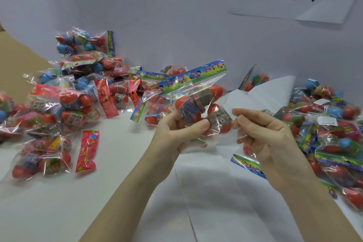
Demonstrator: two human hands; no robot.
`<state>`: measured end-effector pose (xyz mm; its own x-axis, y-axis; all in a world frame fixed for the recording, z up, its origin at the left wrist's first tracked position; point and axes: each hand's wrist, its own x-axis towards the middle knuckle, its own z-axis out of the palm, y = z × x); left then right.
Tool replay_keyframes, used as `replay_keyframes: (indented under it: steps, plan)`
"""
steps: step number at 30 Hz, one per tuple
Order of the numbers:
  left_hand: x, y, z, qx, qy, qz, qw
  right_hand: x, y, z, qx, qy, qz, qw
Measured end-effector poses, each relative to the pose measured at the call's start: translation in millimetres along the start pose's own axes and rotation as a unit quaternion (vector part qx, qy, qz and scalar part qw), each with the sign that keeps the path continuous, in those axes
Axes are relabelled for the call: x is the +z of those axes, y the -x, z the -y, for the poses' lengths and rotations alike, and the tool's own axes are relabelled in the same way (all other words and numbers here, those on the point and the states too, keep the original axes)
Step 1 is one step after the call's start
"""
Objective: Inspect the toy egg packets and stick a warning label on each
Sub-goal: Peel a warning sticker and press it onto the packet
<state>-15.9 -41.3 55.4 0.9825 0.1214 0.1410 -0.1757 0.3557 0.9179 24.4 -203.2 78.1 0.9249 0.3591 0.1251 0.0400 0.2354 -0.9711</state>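
While both hands grip the packet [198, 104] at mid-frame, left [176, 129] pinching eggs, right [261, 133] its edge; turn it slowly, checking seals.

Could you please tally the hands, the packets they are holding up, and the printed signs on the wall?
Hands: 2, the left hand and the right hand
Packets held up: 1, the held packet, gripped by both hands
Printed signs: 1, the sign
Total: 4
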Motion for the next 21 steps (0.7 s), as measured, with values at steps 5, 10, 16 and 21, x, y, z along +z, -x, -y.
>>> replay_keyframes:
  steps: [5, 10, 16, 21]
  plan:
    - [-2.2, -0.4, 1.5, 0.015, -0.017, -0.009, 1.0, -1.1, -1.3, -2.3, -0.021, 0.03, 0.006, 0.999]
    - [-2.7, 0.4, 4.8, 0.03, -0.099, 0.012, 0.995, -4.0, -4.1, -9.1, 0.037, 0.116, 0.079, 0.989]
    - [-5.2, -1.5, 5.3, 0.073, -0.208, -0.032, 0.975, -10.1, -8.2, 0.6, 0.03, 0.022, -0.031, 0.999]
    - [-21.9, -14.3, 11.1, 0.111, -0.235, -0.277, 0.925, -24.7, -14.5, 8.5, -0.017, -0.16, -0.112, 0.981]
